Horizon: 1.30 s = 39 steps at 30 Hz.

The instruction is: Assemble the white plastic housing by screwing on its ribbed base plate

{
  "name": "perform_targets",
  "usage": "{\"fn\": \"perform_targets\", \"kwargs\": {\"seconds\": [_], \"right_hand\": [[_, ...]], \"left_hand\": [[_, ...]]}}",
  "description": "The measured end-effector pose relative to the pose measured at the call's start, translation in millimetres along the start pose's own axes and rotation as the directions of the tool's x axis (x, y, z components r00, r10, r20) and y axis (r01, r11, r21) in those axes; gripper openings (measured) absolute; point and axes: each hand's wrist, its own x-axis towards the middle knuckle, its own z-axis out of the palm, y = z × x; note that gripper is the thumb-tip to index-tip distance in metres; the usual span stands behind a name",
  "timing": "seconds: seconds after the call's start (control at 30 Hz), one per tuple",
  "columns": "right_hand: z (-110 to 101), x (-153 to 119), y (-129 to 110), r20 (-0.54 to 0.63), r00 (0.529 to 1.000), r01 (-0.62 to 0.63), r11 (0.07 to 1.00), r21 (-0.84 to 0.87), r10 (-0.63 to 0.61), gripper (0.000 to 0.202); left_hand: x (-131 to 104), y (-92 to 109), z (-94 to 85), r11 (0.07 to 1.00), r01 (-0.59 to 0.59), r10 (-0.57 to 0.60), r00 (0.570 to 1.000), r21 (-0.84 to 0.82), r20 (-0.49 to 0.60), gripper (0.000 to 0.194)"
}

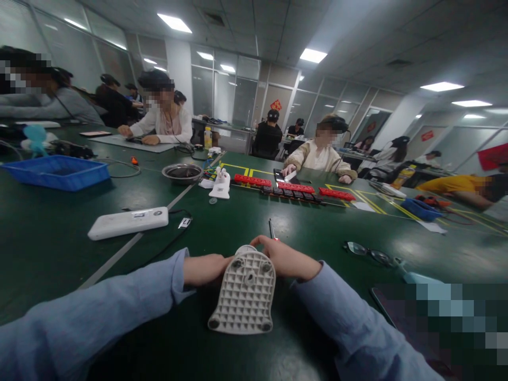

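Observation:
A white plastic base (pixel 246 296) is held up in front of me, its ribbed grid underside facing me. It has dark round feet at its corners and a hole near the top. My left hand (pixel 208 268) grips its left edge, the fingertips hidden behind it. On the other side, my right hand (pixel 289 258) is closed around the upper right edge, with fingers curled over the top. Just beyond the right hand, a screwdriver (pixel 271 228) shows its dark shaft and a bit of red; whether it touches the hand I cannot tell.
A long white device (pixel 129 222) and a blue tray (pixel 59 174) are on the left. Ahead are a metal bowl (pixel 182 173), a white plastic stand (pixel 220 186) and red strips (pixel 296 188). Glasses (pixel 371 254) lie right. A person (pixel 321 145) sits opposite.

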Motion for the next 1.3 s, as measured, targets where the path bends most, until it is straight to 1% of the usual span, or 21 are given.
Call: {"fn": "perform_targets", "kwargs": {"seconds": [0.03,0.07,0.1,0.13,0.17,0.2,0.23,0.3,0.4,0.5,0.6,0.67,0.73,0.77,0.83,0.87,0.9,0.97,1.07,1.2,1.3], "right_hand": [[-7,-2,1,-0.042,0.999,0.010,0.999,-0.036,-0.011,0.037],[-13,-4,3,-0.116,0.993,0.007,0.995,-0.100,-0.018,0.034],[-19,-5,5,-0.211,0.977,-0.029,0.983,-0.181,-0.010,0.029],[-23,-6,9,-0.306,0.952,-0.098,0.960,-0.261,0.014,0.026],[-24,-5,13,-0.383,0.922,-0.181,0.930,-0.320,0.047,0.025],[-23,-3,18,-0.429,0.899,-0.258,0.901,-0.348,0.092,0.024],[-20,0,23,-0.448,0.883,-0.316,0.884,-0.346,0.141,0.024],[-12,7,33,-0.458,0.867,-0.354,0.889,-0.291,0.196,0.025],[-6,17,42,-0.463,0.861,-0.313,0.937,-0.155,0.211,0.021],[-15,18,41,-0.438,0.865,-0.239,0.969,0.068,0.244,0.017],[-28,6,31,-0.466,0.854,-0.110,0.956,0.272,0.231,0.025],[-34,-9,22,-0.515,0.832,-0.012,0.936,0.352,0.205,0.029],[-37,-28,14,-0.542,0.819,0.124,0.863,0.489,0.189,0.031],[-37,-38,10,-0.539,0.822,0.200,0.790,0.579,0.187,0.030],[-34,-60,5,-0.498,0.849,0.319,0.579,0.750,0.177,0.028],[-32,-71,3,-0.473,0.866,0.351,0.474,0.808,0.164,0.027],[-29,-82,3,-0.455,0.878,0.369,0.396,0.841,0.150,0.027],[-21,-101,3,-0.441,0.888,0.396,0.276,0.876,0.126,0.029],[-8,-122,5,-0.455,0.887,0.438,0.167,0.883,0.077,0.032],[6,-136,3,-0.450,0.892,0.452,0.109,0.885,-0.045,0.032],[12,-141,-1,-0.455,0.886,0.460,0.052,0.886,-0.091,0.039]], "left_hand": [[1,5,-5.7,0.986,0.167,-0.168,0.981,0.018,0.098,0.030],[3,9,-11.4,0.955,0.296,-0.291,0.945,-0.010,0.153,0.033],[7,11,-16.8,0.925,0.361,-0.340,0.925,-0.119,0.168,0.031],[11,12,-21.3,0.899,0.326,-0.303,0.945,-0.293,0.120,0.024],[17,10,-24.9,0.853,0.222,-0.234,0.972,-0.473,0.034,0.016],[22,7,-27.3,0.814,0.134,-0.184,0.982,-0.565,-0.032,0.013],[27,2,-28.6,0.782,0.055,-0.145,0.985,-0.621,-0.095,0.016],[35,-7,-29.0,0.761,0.003,-0.133,0.980,-0.649,-0.151,0.024],[38,-15,-27.6,0.736,-0.035,-0.155,0.963,-0.676,-0.219,0.029],[37,-16,-26.8,0.721,-0.076,-0.173,0.943,-0.689,-0.286,0.030],[36,-15,-26.0,0.712,-0.108,-0.174,0.930,-0.694,-0.324,0.028],[35,-15,-24.5,0.713,-0.124,-0.167,0.926,-0.690,-0.338,0.026],[33,-15,-21.6,0.721,-0.132,-0.155,0.926,-0.680,-0.344,0.023],[31,-15,-19.8,0.727,-0.133,-0.150,0.927,-0.673,-0.344,0.023],[26,-15,-15.8,0.741,-0.127,-0.142,0.930,-0.659,-0.339,0.022],[23,-15,-14.0,0.747,-0.122,-0.140,0.932,-0.654,-0.334,0.022],[20,-15,-12.6,0.751,-0.118,-0.138,0.934,-0.650,-0.329,0.022],[13,-14,-11.6,0.754,-0.112,-0.139,0.936,-0.647,-0.324,0.018],[5,-10,-14.6,0.749,-0.114,-0.137,0.937,-0.652,-0.321,0.007],[-9,0,-17.6,0.758,-0.137,-0.094,0.945,-0.638,-0.314,0.018],[-27,12,-8.1,0.783,-0.163,-0.037,0.951,-0.600,-0.307,0.016]]}}
